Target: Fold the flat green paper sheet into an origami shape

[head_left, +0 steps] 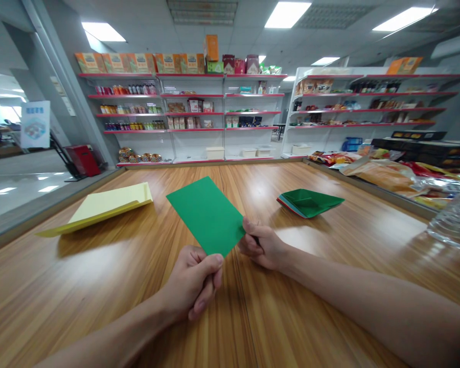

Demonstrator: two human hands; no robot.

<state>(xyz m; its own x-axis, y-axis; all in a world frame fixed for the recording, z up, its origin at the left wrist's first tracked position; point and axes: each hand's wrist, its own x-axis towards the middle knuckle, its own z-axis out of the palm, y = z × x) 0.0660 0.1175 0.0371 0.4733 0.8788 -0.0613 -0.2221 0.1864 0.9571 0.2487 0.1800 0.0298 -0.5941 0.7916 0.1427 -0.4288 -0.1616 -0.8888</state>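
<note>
A flat green sheet of paper [207, 214] is held up above the wooden table, tilted in front of me. My left hand [199, 278] pinches its bottom corner, thumb on top. At its right corner, my right hand [262, 245] grips the paper between thumb and curled fingers. To the right lies a stack of folded papers [310, 203], dark green on top with red and blue edges below. On the left rests a pad of pale yellow paper [109, 204], its darker yellow front edge lifted off the tabletop.
The wood-grain table [230, 327] has a raised rim. A clear plastic bottle [454, 220] stands at the right edge. Beyond the right rim lie packaged snacks [387, 176] and black boxes [425, 151]. Stocked shelves [191, 112] line the back; a red box [83, 159] stands on the floor left.
</note>
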